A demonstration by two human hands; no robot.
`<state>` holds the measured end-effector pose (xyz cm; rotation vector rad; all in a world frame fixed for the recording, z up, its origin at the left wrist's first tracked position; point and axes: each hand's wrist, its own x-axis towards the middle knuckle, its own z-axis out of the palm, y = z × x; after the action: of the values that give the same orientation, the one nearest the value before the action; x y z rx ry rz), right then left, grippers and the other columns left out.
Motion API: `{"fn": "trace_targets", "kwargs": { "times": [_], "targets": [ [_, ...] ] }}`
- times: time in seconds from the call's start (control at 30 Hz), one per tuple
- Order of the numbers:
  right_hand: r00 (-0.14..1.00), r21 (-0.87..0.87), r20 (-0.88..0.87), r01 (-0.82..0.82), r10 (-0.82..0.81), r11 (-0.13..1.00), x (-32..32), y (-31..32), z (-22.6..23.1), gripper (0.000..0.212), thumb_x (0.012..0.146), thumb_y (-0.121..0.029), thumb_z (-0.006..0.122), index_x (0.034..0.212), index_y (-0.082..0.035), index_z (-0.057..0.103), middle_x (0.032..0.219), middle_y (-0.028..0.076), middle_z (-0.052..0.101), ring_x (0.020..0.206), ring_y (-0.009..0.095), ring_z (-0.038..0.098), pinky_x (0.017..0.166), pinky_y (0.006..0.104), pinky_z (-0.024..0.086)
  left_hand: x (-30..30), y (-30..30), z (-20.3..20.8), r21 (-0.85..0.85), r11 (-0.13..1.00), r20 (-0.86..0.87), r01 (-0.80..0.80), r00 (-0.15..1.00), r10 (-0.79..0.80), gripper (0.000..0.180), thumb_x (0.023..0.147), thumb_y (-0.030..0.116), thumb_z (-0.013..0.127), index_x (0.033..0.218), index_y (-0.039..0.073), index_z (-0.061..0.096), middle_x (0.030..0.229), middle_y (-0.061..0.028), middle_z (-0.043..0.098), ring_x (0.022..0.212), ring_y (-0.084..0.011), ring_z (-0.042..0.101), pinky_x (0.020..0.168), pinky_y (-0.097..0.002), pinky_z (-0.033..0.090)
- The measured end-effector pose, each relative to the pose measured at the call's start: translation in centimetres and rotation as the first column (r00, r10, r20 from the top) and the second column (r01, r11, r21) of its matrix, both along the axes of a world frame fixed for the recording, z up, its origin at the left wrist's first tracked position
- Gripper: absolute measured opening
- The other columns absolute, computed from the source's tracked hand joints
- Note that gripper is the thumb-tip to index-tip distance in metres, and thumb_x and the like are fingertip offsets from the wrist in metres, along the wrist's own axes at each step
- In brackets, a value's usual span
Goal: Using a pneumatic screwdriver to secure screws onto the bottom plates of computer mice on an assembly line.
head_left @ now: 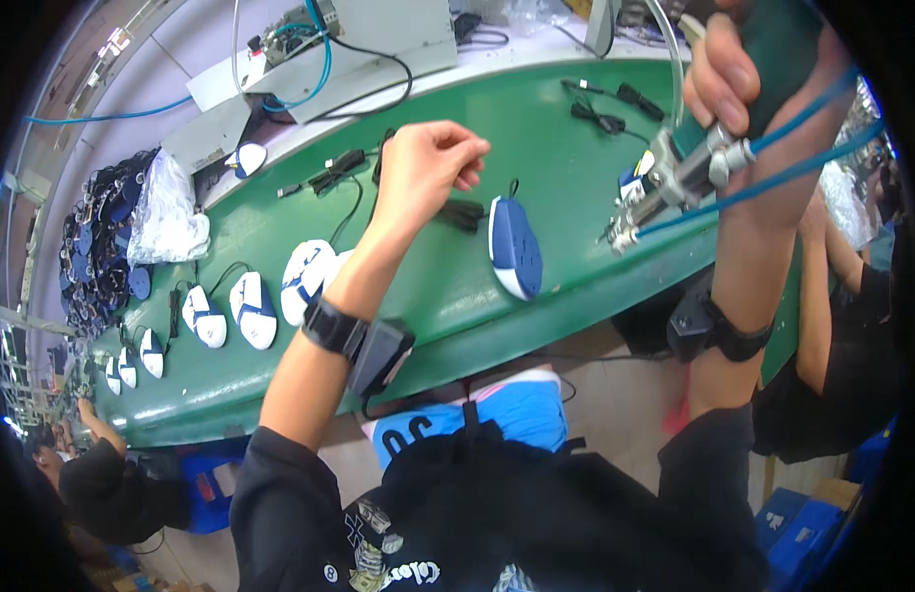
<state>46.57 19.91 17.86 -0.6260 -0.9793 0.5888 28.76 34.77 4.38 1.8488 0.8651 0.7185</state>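
Note:
My left hand point(433, 170) hovers over the green belt with its fingers curled together; whatever they may pinch is hidden. My right hand point(722, 79) is wrapped round the dark green body of a power screwdriver point(788, 64), at the upper right. Its metal nose point(689, 183) with blue air hoses points down and left over the belt. Between the hands, a blue and white computer mouse point(516, 249) lies underside up, apart from both. A coiled black cable point(462, 214) lies beside it, partly behind my left wrist.
Several blue and white mice point(252, 311) line the green belt point(576, 286) on the left. Further back are a plastic bag point(168, 222), a heap of dark blue parts point(87, 247) and black cables point(600, 116). Co-workers sit on both sides, one with an arm point(815, 296) near my right elbow.

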Motion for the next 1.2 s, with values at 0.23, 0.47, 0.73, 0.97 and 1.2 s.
{"fn": "trace_targets", "kwargs": {
  "times": [0.23, 0.47, 0.73, 0.97, 1.2],
  "targets": [
    [0.891, -0.008, 0.345, -0.311, 0.294, 0.951, 6.3, -2.3, 1.2, 0.062, 0.099, -0.051, 0.039, 0.122, 0.005, 0.049, 0.067, 0.001, 0.045, 0.049, 0.007, 0.044, 0.051, 0.022, 0.037, 4.3, 5.3, 3.2, 0.753, 0.639, -0.052, -0.16, 0.953, 0.299, 0.045, 0.095, 0.038, 0.055, 0.085, -0.004, 0.068, 0.079, -0.0213, 0.068, 0.073, -0.0373, 0.066, 0.068, -0.043, 0.051],
    [0.874, -0.09, 0.307, -0.367, 0.377, 0.926, 6.1, -1.1, -0.1, 0.064, 0.097, -0.055, 0.038, 0.121, 0.004, 0.046, 0.064, 0.0, 0.045, 0.047, 0.008, 0.044, 0.049, 0.0217, 0.039, 1.1, -5.4, -3.8, 0.265, 0.952, -0.461, 0.153, 0.888, -0.014, 0.062, 0.085, 0.051, 0.065, 0.098, -0.009, 0.06, 0.089, -0.0258, 0.066, 0.084, -0.0375, 0.067, 0.075, -0.0438, 0.052],
    [0.874, -0.092, 0.253, -0.406, 0.416, 0.909, 1.3, 0.9, -1.0, 0.061, 0.097, -0.054, 0.043, 0.119, 0.004, 0.046, 0.064, -0.003, 0.044, 0.046, 0.007, 0.042, 0.048, 0.0207, 0.038, -2.8, -7.2, -6.7, -0.536, 0.821, 0.29, 0.193, 0.956, -0.036, 0.05, 0.092, 0.032, 0.059, 0.122, -0.008, 0.052, 0.113, -0.0174, 0.064, 0.103, -0.0264, 0.065, 0.091, -0.0386, 0.052],
    [0.818, -0.027, 0.25, -0.528, 0.517, 0.849, -4.2, 3.4, -0.3, 0.051, 0.1, -0.044, 0.043, 0.118, 0.004, 0.047, 0.064, -0.003, 0.044, 0.048, 0.006, 0.042, 0.051, 0.0202, 0.038, -6.5, -9.1, -7.6, -0.728, 0.434, 0.671, 0.53, 0.681, 0.294, 0.051, 0.096, 0.032, 0.047, 0.133, -0.002, 0.041, 0.122, -0.0198, 0.059, 0.111, -0.0287, 0.061, 0.098, -0.0423, 0.05],
    [0.758, -0.013, 0.244, -0.621, 0.604, 0.784, -7.9, 4.7, -0.3, 0.037, 0.102, -0.03, 0.042, 0.117, 0.003, 0.048, 0.065, -0.004, 0.043, 0.049, 0.005, 0.041, 0.054, 0.0196, 0.038, -7.6, -8.9, -7.8, -0.74, 0.446, 0.672, 0.503, 0.571, 0.471, 0.059, 0.101, 0.052, 0.036, 0.133, 0.003, 0.047, 0.126, -0.0174, 0.058, 0.115, -0.0238, 0.058, 0.1, -0.0408, 0.047]
  ]
}}
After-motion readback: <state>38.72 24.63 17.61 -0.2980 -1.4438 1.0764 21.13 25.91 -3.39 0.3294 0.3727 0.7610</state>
